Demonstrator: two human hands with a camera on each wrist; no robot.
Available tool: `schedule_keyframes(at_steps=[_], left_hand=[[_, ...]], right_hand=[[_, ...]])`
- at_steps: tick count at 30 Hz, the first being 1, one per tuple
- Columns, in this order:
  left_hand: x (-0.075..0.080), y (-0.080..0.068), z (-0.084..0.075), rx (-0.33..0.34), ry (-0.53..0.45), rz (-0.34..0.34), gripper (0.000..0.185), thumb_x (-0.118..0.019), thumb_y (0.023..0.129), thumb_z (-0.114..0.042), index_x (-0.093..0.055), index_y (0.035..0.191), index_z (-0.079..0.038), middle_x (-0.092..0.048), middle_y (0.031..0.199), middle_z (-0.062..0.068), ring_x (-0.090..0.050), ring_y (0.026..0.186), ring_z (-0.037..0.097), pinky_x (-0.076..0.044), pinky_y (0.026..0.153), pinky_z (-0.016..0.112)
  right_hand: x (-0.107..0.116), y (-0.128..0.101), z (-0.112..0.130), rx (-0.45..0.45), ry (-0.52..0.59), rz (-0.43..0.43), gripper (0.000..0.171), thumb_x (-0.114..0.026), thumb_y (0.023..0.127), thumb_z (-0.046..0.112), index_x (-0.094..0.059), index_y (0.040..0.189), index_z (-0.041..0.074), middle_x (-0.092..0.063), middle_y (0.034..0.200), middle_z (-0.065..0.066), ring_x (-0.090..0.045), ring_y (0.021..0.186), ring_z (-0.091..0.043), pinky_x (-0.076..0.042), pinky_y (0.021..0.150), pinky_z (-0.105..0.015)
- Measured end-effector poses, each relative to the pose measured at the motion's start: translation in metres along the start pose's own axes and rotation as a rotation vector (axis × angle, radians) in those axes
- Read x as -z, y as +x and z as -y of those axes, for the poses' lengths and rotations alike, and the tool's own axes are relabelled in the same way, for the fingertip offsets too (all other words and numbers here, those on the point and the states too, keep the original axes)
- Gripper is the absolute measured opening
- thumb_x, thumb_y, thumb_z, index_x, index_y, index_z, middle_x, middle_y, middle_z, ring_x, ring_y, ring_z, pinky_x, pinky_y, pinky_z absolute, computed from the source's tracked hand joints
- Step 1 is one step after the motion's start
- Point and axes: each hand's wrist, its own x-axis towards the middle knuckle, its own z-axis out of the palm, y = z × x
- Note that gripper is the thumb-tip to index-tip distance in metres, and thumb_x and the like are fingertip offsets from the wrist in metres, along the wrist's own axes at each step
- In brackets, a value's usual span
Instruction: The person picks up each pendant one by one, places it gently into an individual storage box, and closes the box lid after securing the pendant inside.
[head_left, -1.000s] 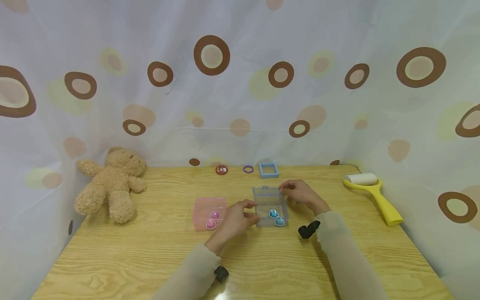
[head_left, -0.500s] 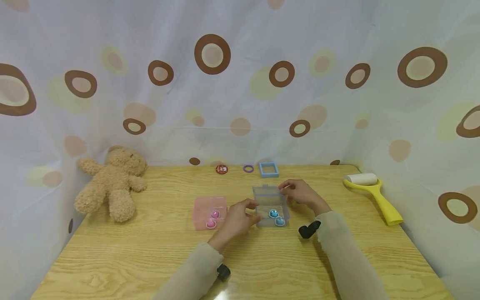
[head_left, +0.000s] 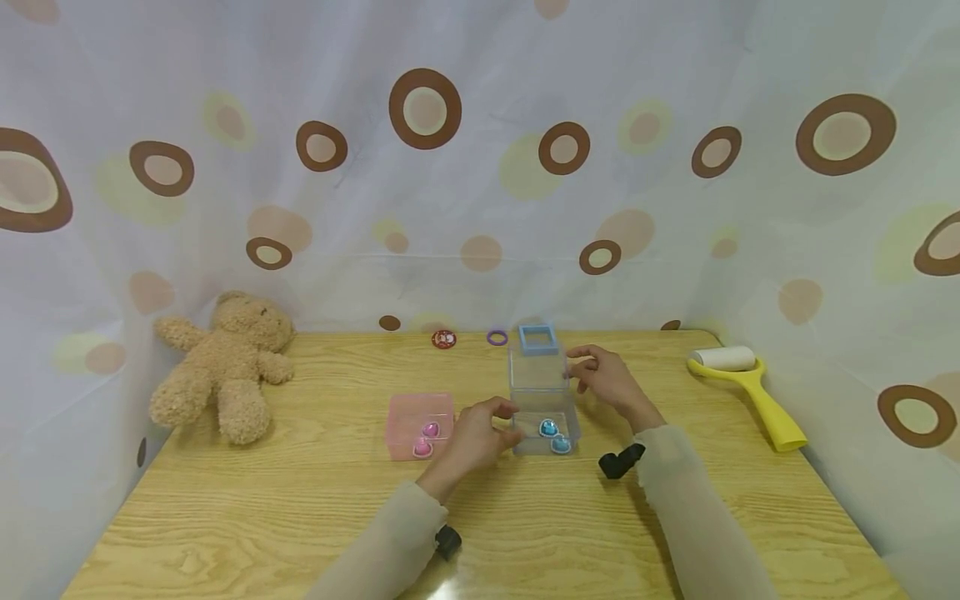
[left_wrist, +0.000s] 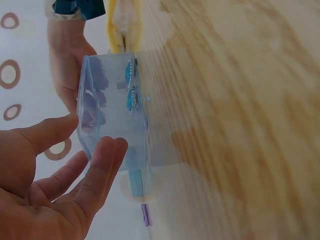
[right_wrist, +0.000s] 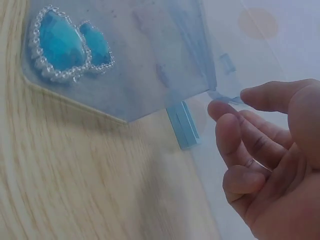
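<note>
A clear blue box (head_left: 542, 435) sits at mid-table with two blue heart gems (head_left: 553, 435) inside. Its lid (head_left: 537, 372) stands upright. My right hand (head_left: 577, 367) pinches the lid's free edge between thumb and forefinger. In the right wrist view the right hand (right_wrist: 232, 100) has the lid's tab (right_wrist: 226, 96) at its fingertips, beside the gems (right_wrist: 62, 47). My left hand (head_left: 510, 421) holds the box's left end. In the left wrist view the left hand (left_wrist: 95, 132) has its thumb and fingers against the box (left_wrist: 115, 115).
A pink box (head_left: 420, 423) with two pink gems lies left of the blue box. A teddy bear (head_left: 225, 367) lies far left. A yellow lint roller (head_left: 750, 392) lies far right. A red disc (head_left: 443, 339), a purple ring (head_left: 497, 337) and a blue square frame (head_left: 537, 336) line the back edge.
The blue box's lid has swung up from flat to upright. My right hand rose with it. The left hand has stayed at the box.
</note>
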Motion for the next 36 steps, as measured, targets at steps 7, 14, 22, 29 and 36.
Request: schedule_keyframes(at_steps=[7,14,22,29,36], left_hand=[[0.001,0.0,-0.001,0.006,0.001,0.007,0.038,-0.077,0.088,-0.021,-0.067,0.123,-0.011,-0.068,0.125,0.011,-0.073,0.097,0.024,-0.058,0.074,0.03],[0.003,0.0,-0.002,-0.005,-0.001,0.009,0.037,-0.078,0.087,-0.02,-0.067,0.121,-0.009,-0.07,0.122,0.013,-0.073,0.095,0.024,-0.058,0.076,0.032],[0.004,0.001,-0.002,0.0,-0.021,0.015,0.036,-0.077,0.088,-0.019,-0.067,0.121,-0.008,-0.069,0.12,0.013,-0.073,0.095,0.025,-0.058,0.074,0.031],[0.004,0.0,-0.002,0.006,-0.035,0.023,0.038,-0.077,0.088,-0.018,-0.066,0.122,-0.005,-0.068,0.121,0.015,-0.072,0.095,0.025,-0.059,0.074,0.031],[0.004,0.001,-0.003,0.003,-0.036,0.019,0.036,-0.077,0.088,-0.017,-0.066,0.12,-0.004,-0.069,0.119,0.015,-0.073,0.096,0.027,-0.059,0.075,0.033]], right_hand=[[0.007,-0.005,0.003,-0.011,0.083,0.014,0.044,-0.044,0.108,0.033,-0.056,0.137,0.002,-0.065,0.12,-0.022,-0.063,0.083,-0.026,-0.045,0.063,-0.03],[0.013,-0.009,0.008,-0.004,0.153,0.04,0.047,-0.039,0.109,0.037,-0.057,0.129,0.0,-0.065,0.098,-0.01,-0.06,0.075,-0.022,-0.039,0.053,-0.025],[0.019,-0.016,0.01,0.031,0.198,0.139,0.048,-0.039,0.108,0.039,-0.059,0.12,-0.003,-0.069,0.088,0.002,-0.058,0.069,-0.014,-0.035,0.051,-0.022],[0.022,-0.027,0.012,0.058,0.109,0.228,0.044,-0.047,0.106,0.04,-0.064,0.117,0.001,-0.07,0.097,-0.009,-0.06,0.073,-0.02,-0.035,0.049,-0.024],[0.022,-0.035,0.008,0.074,-0.004,0.286,0.031,-0.06,0.1,0.038,-0.067,0.117,0.013,-0.066,0.097,-0.02,-0.058,0.08,-0.042,-0.041,0.056,-0.028]])
